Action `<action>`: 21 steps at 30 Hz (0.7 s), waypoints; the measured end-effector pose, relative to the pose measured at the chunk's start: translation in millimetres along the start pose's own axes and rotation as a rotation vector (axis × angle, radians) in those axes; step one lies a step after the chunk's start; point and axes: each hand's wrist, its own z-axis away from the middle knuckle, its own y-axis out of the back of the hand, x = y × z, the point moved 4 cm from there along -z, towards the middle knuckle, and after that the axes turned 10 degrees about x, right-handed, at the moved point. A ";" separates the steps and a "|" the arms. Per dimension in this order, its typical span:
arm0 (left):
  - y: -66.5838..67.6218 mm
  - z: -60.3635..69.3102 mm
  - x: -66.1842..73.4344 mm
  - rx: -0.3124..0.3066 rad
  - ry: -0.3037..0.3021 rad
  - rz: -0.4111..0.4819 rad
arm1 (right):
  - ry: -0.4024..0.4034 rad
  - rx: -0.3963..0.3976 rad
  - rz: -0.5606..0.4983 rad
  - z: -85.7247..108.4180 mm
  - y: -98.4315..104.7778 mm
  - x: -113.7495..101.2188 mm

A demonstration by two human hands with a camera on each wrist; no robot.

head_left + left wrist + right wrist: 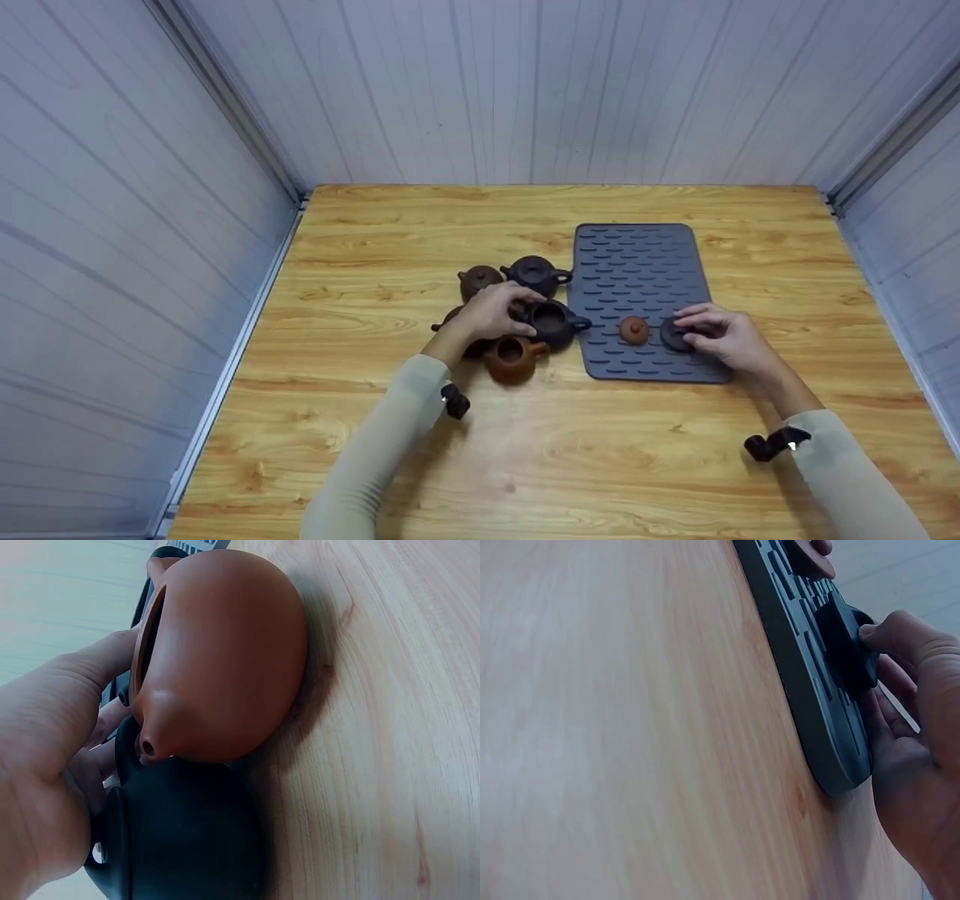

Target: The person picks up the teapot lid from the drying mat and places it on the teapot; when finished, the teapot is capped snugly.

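Observation:
Around the left side of a lidless black teapot, my left hand curves its thumb and fingers and holds it; the spout side is partly hidden. In front stands a lidless orange-brown teapot, large in the left wrist view. A dark teapot sits beside it, mostly under my left hand in the head view. On the grey ridged mat, my right hand pinches a black teapot lid between thumb and fingers. A small orange-brown lid lies just left of it.
Behind my left hand stand a lidded brown teapot and a lidded black teapot, close together. The black one's handle reaches the mat's left edge. Wood-grain table surrounds the group, with pale panel walls at the back and sides.

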 end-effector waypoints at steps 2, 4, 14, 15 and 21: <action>-0.5 -0.1 -1.2 0.011 -0.010 -0.010 | 0.000 -0.002 -0.002 -0.4 0.3 0.0; -0.9 -0.5 -2.2 0.023 -0.022 -0.016 | -0.003 -0.003 -0.008 -0.9 0.7 -0.4; -2.7 -1.4 -6.2 0.052 -0.052 -0.006 | 0.008 0.028 -0.046 -5.0 5.1 -6.4; -3.3 -2.0 -7.4 0.052 -0.052 -0.004 | 0.007 0.031 -0.038 -5.3 5.3 -7.1; -7.3 -7.0 -13.9 0.033 -0.046 0.004 | 0.015 0.057 0.014 -7.2 3.8 -11.1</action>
